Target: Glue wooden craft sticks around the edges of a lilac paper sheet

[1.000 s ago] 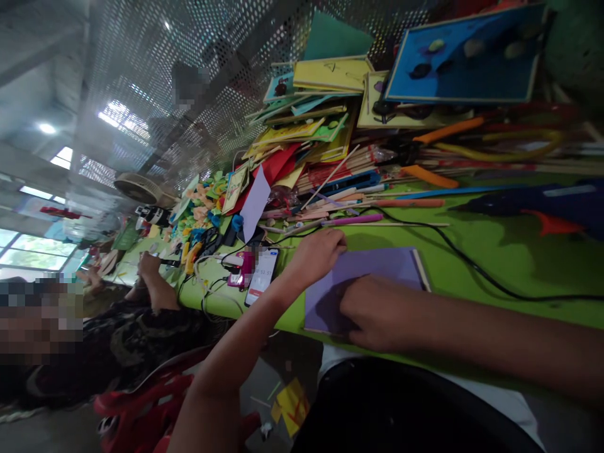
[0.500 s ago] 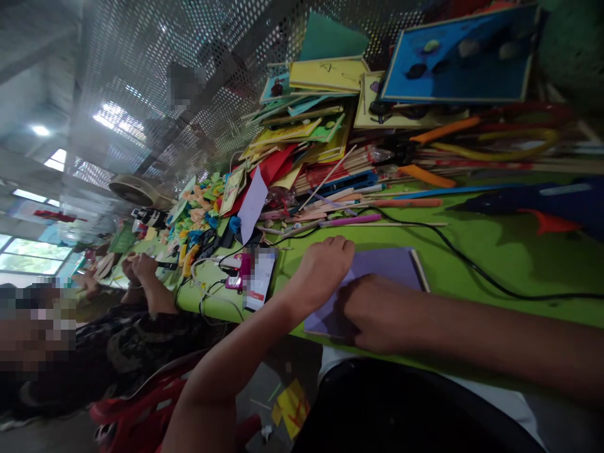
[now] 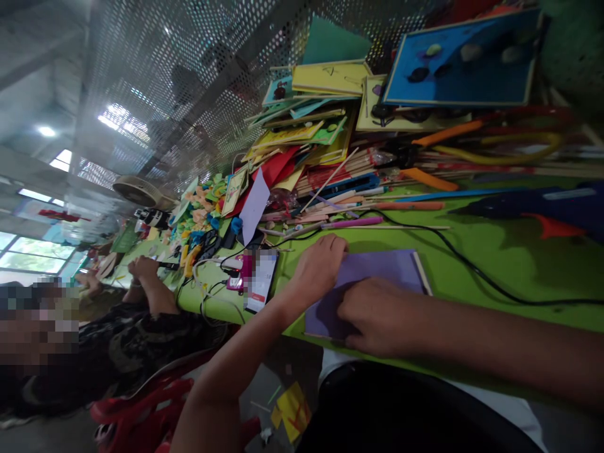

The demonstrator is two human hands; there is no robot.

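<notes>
A purple card lies on the green table in front of me, with a thin pale stick along its right edge. Fingers curled and pressed together, my left hand grips the card's left edge. My right hand is closed and low over the card's near part, knuckles up. Its fingertips are turned down and hidden, so what they pinch does not show. Close behind the card are a magenta pen and a black cable.
A glue gun lies at right, orange-handled pliers behind. Stacked framed cards and sticks line the back. A phone sits left of my hand. Another person's hand is further left; a red chair stands below.
My left hand has slid slightly left along the card's edge. The right hand stays low over the card with a small shift of its fingers. The view has moved slightly.
</notes>
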